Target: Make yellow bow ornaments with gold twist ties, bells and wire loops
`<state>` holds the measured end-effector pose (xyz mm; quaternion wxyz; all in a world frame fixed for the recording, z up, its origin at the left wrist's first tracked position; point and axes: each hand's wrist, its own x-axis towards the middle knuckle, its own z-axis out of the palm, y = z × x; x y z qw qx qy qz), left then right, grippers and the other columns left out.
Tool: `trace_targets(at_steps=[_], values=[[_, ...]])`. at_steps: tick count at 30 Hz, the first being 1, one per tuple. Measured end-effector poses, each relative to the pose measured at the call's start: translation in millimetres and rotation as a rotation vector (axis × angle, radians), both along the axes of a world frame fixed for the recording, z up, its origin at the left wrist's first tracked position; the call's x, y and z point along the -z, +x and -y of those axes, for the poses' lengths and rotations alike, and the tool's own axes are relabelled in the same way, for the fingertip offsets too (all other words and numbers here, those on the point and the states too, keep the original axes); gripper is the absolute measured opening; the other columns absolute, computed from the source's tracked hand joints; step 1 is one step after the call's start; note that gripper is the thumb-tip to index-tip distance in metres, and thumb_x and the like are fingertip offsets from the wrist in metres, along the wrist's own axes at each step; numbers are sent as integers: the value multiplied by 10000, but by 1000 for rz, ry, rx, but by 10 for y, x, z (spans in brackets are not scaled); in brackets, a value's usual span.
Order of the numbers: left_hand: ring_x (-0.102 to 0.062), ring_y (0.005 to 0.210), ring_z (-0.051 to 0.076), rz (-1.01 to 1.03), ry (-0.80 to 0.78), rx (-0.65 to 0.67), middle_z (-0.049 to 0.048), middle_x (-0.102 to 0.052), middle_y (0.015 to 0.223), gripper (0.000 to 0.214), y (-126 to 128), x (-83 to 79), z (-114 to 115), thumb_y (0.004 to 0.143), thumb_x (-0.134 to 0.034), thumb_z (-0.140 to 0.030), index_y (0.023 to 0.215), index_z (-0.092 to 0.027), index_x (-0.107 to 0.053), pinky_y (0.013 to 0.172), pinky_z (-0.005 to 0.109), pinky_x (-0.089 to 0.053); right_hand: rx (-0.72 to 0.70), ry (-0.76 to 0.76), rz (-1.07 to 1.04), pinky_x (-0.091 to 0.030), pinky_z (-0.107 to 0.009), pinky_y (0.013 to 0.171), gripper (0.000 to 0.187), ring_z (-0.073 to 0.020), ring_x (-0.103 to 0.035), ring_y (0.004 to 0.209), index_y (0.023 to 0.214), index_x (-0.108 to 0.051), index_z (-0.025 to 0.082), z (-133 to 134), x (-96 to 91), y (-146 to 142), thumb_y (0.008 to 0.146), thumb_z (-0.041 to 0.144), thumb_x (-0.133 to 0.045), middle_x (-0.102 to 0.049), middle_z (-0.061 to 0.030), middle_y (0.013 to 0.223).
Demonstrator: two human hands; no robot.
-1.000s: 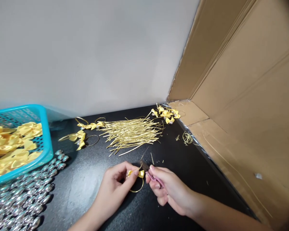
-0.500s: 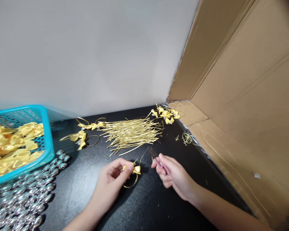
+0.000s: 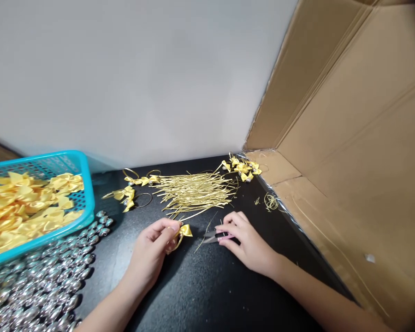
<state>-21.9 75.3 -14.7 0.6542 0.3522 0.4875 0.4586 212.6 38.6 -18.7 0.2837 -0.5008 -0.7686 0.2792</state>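
Between the thumb and fingers of my left hand point(image 3: 155, 244) is a yellow satin bow point(image 3: 186, 230) with a gold ring of cord below it. My fingers hide part of the bow. My right hand point(image 3: 247, 242) is closed on small pink-handled thread snips point(image 3: 212, 237), whose dark blades point left with their tips apart. A thin gold thread point(image 3: 202, 243) lies at the blades, a little right of the bow. Just beyond both hands a pile of gold cord pieces point(image 3: 195, 191) is spread on the black table point(image 3: 193, 295).
A turquoise basket point(image 3: 90, 184) of yellow bows stands at left, with many silver beads point(image 3: 51, 281) before it. Finished-looking bow pieces point(image 3: 242, 167) sit at back right, others point(image 3: 126, 196) at back left. Thread scraps point(image 3: 270, 201) lie near the cardboard wall point(image 3: 359, 138).
My left hand has drawn slightly up and left with the bow. My right hand has turned the snips from pointing up to pointing left, and the thread now hangs apart from the bow.
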Motion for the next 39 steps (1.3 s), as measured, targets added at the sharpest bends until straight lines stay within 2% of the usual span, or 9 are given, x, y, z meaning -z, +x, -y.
trace_targets(at_steps=[5,10,17,22,25,27,31,34,39], values=[[-349,459,69,-33,24,11,-54,-484,481,286,2,29,6,648,-794,-397,662,-140,-669,449,175,-264,-80,44,118,-409,-384,890,231,-206,-505,988,1105,-670,207,17,-21,-31,878,209,-625,-605,-62,1008],[-354,458,76,-58,59,26,-55,-483,479,297,-8,55,-3,666,-777,-418,675,-142,-667,450,180,-261,-164,47,235,-345,-375,884,223,-193,-511,968,1051,-694,244,-48,-165,31,828,245,-680,-629,-23,1005],[-353,447,82,-109,112,43,-61,-481,473,331,-12,113,-24,664,-769,-456,698,-144,-667,450,187,-250,-249,74,386,-284,-387,922,141,-207,-503,1028,939,-681,182,-527,-369,-53,836,278,-694,-646,-50,1013],[-359,445,92,-149,158,62,-60,-472,486,345,11,34,2,689,-736,-479,707,-142,-664,451,199,-253,-326,61,415,-294,-413,883,140,-205,-532,908,684,-653,172,-792,-419,-157,789,207,-739,-657,-19,784],[-368,451,94,-182,192,94,-57,-482,483,317,41,-51,39,695,-740,-451,688,-141,-670,456,198,-257,-276,76,350,-320,-435,891,149,-212,-549,894,658,-644,164,-739,-495,-168,766,151,-747,-661,-26,765],[-396,464,102,-200,218,123,-43,-514,491,299,69,-115,80,698,-745,-431,666,-142,-676,465,201,-280,-207,95,261,-358,-432,899,74,-215,-560,931,764,-669,169,-633,-545,-187,775,176,-743,-677,-44,860],[-441,499,116,-212,273,186,-19,-574,532,256,133,-223,184,725,-732,-391,650,-150,-693,492,213,-330,-105,80,39,-497,-302,760,145,-161,-630,851,939,-674,157,-371,-572,-289,814,222,-707,-687,-48,917],[-465,525,125,-211,298,228,-6,-606,567,228,165,-257,241,763,-702,-367,682,-155,-705,514,219,-351,-71,57,-85,-523,-281,681,74,-152,-653,764,861,-701,167,-235,-563,-362,840,231,-671,-685,-32,849],[-440,534,121,-250,360,305,-6,-604,590,231,171,-247,265,826,-634,-349,710,-158,-694,517,220,-333,-117,114,-169,-490,-306,724,108,-157,-621,746,731,-684,181,-193,-600,-354,833,162,-655,-661,-20,771]])
